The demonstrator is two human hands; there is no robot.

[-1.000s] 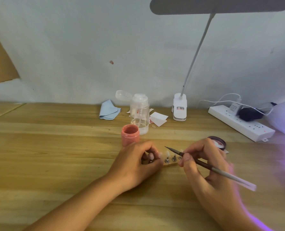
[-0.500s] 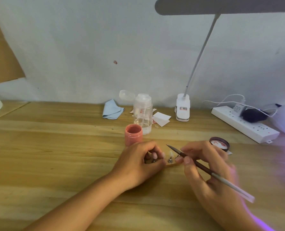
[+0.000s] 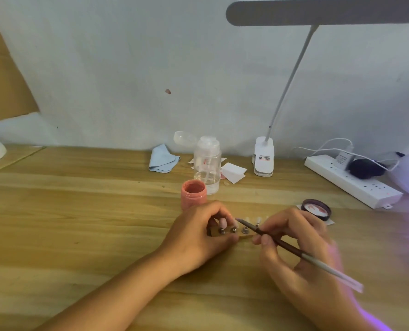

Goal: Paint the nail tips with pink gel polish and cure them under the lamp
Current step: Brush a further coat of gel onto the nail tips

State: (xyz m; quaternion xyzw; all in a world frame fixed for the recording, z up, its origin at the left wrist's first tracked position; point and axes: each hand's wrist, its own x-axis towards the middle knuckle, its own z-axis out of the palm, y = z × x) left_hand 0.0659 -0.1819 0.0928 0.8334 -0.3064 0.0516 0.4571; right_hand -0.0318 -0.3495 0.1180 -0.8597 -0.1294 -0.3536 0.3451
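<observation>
The right hand pinches the brush, bristles pointing upper-left at nail tips on the left-right holder the left hand grips.

We make out no legible text. Label on desk lamp clip: red, dark print, blurred. Sticker on charger: illegible.

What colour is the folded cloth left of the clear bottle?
The small folded cloth is light blue; the head view shows it best.

Nail tips on wooden holder, leftmost pink, open polish jar behind
</observation>
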